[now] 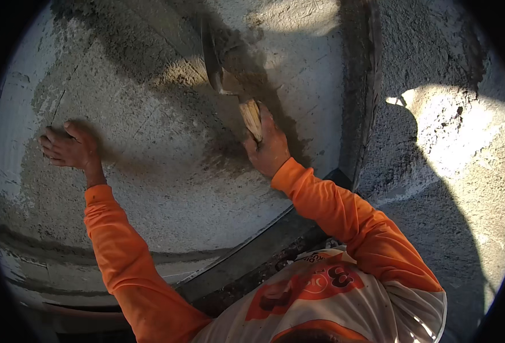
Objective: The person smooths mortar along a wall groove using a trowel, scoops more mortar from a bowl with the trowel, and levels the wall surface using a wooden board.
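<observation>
My right hand point(270, 146) is closed round the wooden handle of a trowel point(251, 117). The metal blade points away from me, seen nearly edge-on, at the upper middle of the view. It lies close over the grey cement surface point(166, 137); whether it touches I cannot tell. Over at the left, my left hand point(69, 147) is open, fingers apart, against the rough, damp-looking cement, with nothing in it. Both arms wear orange sleeves.
A dark raised edge point(361, 86) borders the cement on the right. Past it lies a rough grey surface point(429, 137) with a bright sunlit patch. A dark strip point(246, 248) runs along the near edge, close to my body. Shadows cross the upper part.
</observation>
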Action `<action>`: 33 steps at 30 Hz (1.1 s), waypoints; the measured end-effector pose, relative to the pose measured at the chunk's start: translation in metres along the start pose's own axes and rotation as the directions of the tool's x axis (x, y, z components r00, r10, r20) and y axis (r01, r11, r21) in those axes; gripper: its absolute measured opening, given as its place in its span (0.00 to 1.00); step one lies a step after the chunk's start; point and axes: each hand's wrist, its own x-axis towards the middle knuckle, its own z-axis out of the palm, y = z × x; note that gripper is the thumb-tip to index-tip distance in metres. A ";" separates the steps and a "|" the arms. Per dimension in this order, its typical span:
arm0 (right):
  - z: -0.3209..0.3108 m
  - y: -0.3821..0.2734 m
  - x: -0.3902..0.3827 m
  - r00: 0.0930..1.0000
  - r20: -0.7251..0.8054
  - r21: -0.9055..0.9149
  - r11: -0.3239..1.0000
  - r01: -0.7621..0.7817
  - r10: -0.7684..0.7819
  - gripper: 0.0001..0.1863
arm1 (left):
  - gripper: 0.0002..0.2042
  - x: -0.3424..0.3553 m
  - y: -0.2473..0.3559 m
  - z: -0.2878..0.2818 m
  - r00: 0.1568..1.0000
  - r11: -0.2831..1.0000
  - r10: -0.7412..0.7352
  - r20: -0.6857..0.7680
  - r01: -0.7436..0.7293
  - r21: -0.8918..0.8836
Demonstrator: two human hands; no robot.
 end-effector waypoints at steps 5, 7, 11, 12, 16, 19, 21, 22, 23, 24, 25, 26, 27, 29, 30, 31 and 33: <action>-0.005 0.029 -0.047 0.995 0.044 -0.049 0.995 -0.085 0.087 0.35 | 0.35 0.003 0.001 -0.005 0.999 1.000 -0.017 0.030 0.017 0.012; -0.009 0.019 -0.047 0.998 0.007 -0.034 0.998 -0.058 0.058 0.34 | 0.35 0.003 0.001 -0.003 1.000 1.000 -0.013 0.026 0.012 0.014; -0.003 -0.012 -0.001 1.000 -0.010 0.012 1.000 0.017 -0.017 0.35 | 0.34 0.005 0.007 -0.006 0.999 0.999 -0.014 0.031 0.013 0.031; 0.004 -0.020 0.009 0.998 -0.046 0.027 0.998 0.050 -0.048 0.34 | 0.34 0.006 0.005 -0.009 0.999 0.999 -0.010 0.037 0.008 0.033; 0.009 -0.018 0.012 0.999 -0.036 0.051 0.998 -0.030 0.032 0.32 | 0.33 0.004 0.004 -0.007 0.999 0.999 -0.033 0.034 0.032 0.031; 0.013 0.023 -0.023 0.996 -0.057 0.043 0.997 -0.068 0.071 0.32 | 0.33 0.004 0.002 -0.005 0.999 0.999 -0.020 0.028 0.019 0.046; 0.007 0.045 -0.055 0.984 0.025 -0.008 0.984 -0.178 0.178 0.32 | 0.33 0.005 0.000 -0.008 1.000 0.998 -0.004 0.031 0.002 0.061; 0.005 0.058 -0.075 0.980 0.043 -0.033 0.981 -0.193 0.194 0.32 | 0.33 0.004 -0.001 -0.008 1.000 0.998 0.000 0.031 -0.002 0.060; 0.002 0.070 -0.091 0.976 0.056 -0.057 0.977 -0.206 0.209 0.32 | 0.33 0.005 -0.001 -0.005 1.000 0.998 0.006 0.028 -0.008 0.056; -0.005 0.079 -0.107 0.975 0.055 -0.057 0.975 -0.213 0.216 0.32 | 0.33 0.004 -0.002 -0.003 0.999 0.998 0.010 0.034 -0.012 0.054; -0.014 0.086 -0.120 0.962 0.069 -0.083 0.963 -0.258 0.264 0.31 | 0.33 0.002 -0.004 -0.001 1.000 0.998 0.008 0.016 -0.009 0.056; -0.016 0.092 -0.129 0.947 0.078 -0.111 0.947 -0.302 0.311 0.31 | 0.33 0.001 -0.005 0.002 1.000 0.998 0.005 -0.002 -0.004 0.056; -0.017 0.090 -0.128 0.946 0.072 -0.117 0.944 -0.308 0.317 0.31 | 0.33 -0.001 -0.002 0.005 1.000 0.999 0.004 0.004 -0.004 0.047; -0.021 0.068 -0.116 0.953 0.050 -0.035 0.954 -0.297 0.298 0.31 | 0.34 0.007 0.000 -0.004 0.999 0.997 0.007 0.038 -0.010 0.083; -0.019 0.056 -0.102 0.972 0.025 -0.007 0.973 -0.231 0.232 0.31 | 0.34 0.008 -0.002 -0.007 0.999 0.997 0.009 0.044 -0.012 0.079; -0.012 0.045 -0.082 0.986 -0.003 0.018 0.986 -0.164 0.164 0.31 | 0.34 0.008 -0.004 -0.007 0.999 0.996 0.015 0.032 -0.018 0.088; 0.003 0.027 -0.046 0.995 -0.071 0.056 0.996 -0.065 0.069 0.31 | 0.33 0.006 -0.008 -0.002 1.000 0.997 0.022 0.014 -0.023 0.080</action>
